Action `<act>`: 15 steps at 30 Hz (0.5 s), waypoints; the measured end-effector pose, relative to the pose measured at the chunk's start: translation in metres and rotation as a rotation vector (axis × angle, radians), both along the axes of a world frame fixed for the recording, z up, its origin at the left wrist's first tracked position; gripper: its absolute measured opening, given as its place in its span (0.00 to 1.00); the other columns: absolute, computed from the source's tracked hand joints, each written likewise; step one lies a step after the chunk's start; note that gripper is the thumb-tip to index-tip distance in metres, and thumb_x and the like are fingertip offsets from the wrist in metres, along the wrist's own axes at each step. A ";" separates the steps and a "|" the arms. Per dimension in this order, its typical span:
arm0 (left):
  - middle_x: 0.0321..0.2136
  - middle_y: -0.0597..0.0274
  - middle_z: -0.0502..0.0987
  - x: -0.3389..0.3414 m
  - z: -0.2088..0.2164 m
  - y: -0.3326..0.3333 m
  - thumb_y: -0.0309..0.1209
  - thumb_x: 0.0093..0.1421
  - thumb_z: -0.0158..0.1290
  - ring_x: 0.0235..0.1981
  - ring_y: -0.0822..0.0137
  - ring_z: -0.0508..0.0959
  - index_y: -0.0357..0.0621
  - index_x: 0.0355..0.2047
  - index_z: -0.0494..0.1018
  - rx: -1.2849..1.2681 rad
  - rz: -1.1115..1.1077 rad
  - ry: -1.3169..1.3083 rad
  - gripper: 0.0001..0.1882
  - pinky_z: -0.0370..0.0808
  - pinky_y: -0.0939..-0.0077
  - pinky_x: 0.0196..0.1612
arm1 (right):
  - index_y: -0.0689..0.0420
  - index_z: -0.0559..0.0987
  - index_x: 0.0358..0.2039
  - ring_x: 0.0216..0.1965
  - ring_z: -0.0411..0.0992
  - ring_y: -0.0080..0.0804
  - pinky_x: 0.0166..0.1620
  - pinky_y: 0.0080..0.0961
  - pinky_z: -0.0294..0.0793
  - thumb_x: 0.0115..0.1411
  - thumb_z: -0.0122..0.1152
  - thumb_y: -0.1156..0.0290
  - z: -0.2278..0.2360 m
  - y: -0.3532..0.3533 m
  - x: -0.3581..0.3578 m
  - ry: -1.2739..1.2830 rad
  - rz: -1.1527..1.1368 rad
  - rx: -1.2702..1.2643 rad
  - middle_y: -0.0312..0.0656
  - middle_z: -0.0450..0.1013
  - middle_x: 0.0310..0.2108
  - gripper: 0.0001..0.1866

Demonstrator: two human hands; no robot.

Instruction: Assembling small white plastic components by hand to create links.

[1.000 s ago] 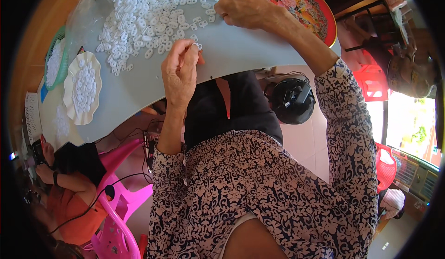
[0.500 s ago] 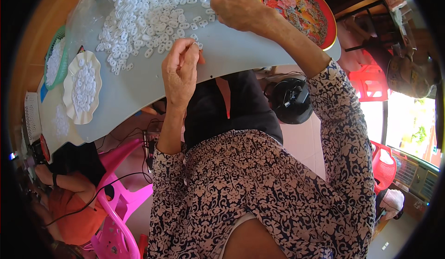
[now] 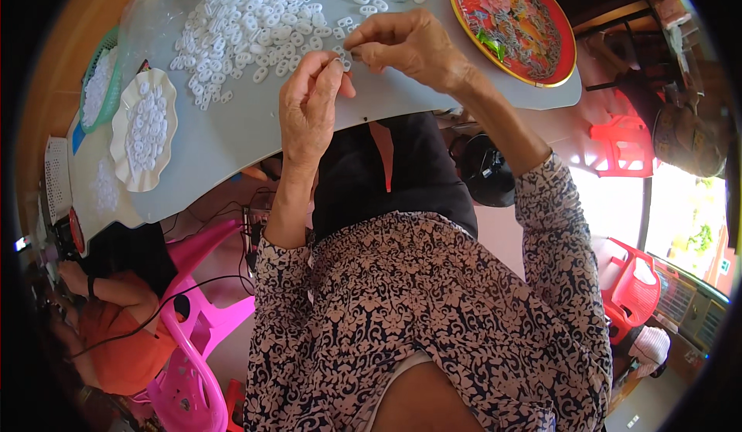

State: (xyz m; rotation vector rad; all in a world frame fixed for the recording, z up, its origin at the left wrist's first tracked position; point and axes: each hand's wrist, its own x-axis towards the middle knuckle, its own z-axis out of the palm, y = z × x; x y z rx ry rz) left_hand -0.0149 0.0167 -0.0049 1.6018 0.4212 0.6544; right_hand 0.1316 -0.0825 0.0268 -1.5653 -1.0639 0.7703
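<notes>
Over the grey table, my left hand [image 3: 309,111] is closed in a pinch, holding a small white two-holed plastic piece [image 3: 345,64] that shows at its fingertips. Close beside it, my right hand [image 3: 417,52] also pinches, its fingertips almost meeting the left ones. Something small and dark shows between the right thumb and finger, too little to name. Beyond both hands spreads a heap of similar white plastic pieces [image 3: 255,18], with several loose ones near my right fingers.
A red floral tray [image 3: 570,53] of small grey metal pieces stands at the right. On the left are a wavy cream dish [image 3: 120,150] and a green basket [image 3: 85,119], both holding white pieces. A person in orange [image 3: 127,347] sits left, near a pink chair [image 3: 189,389].
My right hand has come nearer and down from the far loose pieces, and its fingertips now meet the left hand's. The left hand keeps its pinch. The whole view has shifted slightly.
</notes>
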 end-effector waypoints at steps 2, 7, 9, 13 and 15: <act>0.18 0.68 0.70 0.001 0.002 -0.002 0.35 0.62 0.46 0.18 0.82 0.62 0.40 0.33 0.70 0.026 -0.013 -0.026 0.10 0.58 0.86 0.22 | 0.61 0.79 0.33 0.23 0.68 0.17 0.30 0.14 0.69 0.56 0.60 0.73 -0.007 -0.001 -0.006 0.290 -0.010 0.064 0.33 0.72 0.22 0.06; 0.18 0.68 0.70 0.000 0.005 -0.002 0.35 0.62 0.46 0.19 0.82 0.63 0.40 0.33 0.70 0.049 -0.030 0.010 0.10 0.59 0.86 0.22 | 0.59 0.79 0.35 0.25 0.68 0.16 0.31 0.14 0.69 0.57 0.59 0.72 -0.017 -0.001 -0.006 0.274 -0.034 0.101 0.32 0.72 0.24 0.06; 0.17 0.68 0.70 0.000 0.005 -0.003 0.34 0.62 0.46 0.19 0.82 0.63 0.40 0.32 0.70 0.058 -0.024 0.009 0.10 0.59 0.86 0.23 | 0.58 0.77 0.38 0.28 0.68 0.16 0.33 0.14 0.69 0.58 0.58 0.73 -0.018 0.001 -0.008 0.359 -0.028 0.157 0.32 0.72 0.28 0.08; 0.17 0.68 0.70 0.000 0.004 -0.003 0.34 0.61 0.47 0.18 0.82 0.62 0.40 0.32 0.70 0.038 -0.022 -0.010 0.09 0.58 0.86 0.21 | 0.57 0.74 0.41 0.30 0.68 0.16 0.36 0.14 0.70 0.58 0.58 0.74 -0.019 -0.001 -0.009 0.372 -0.013 0.169 0.32 0.72 0.31 0.10; 0.17 0.69 0.70 0.000 0.004 -0.003 0.33 0.61 0.47 0.18 0.83 0.62 0.40 0.32 0.70 0.022 -0.023 -0.008 0.09 0.58 0.86 0.21 | 0.57 0.72 0.42 0.31 0.68 0.17 0.37 0.15 0.70 0.58 0.57 0.74 -0.016 -0.002 -0.008 0.337 0.007 0.153 0.32 0.72 0.32 0.11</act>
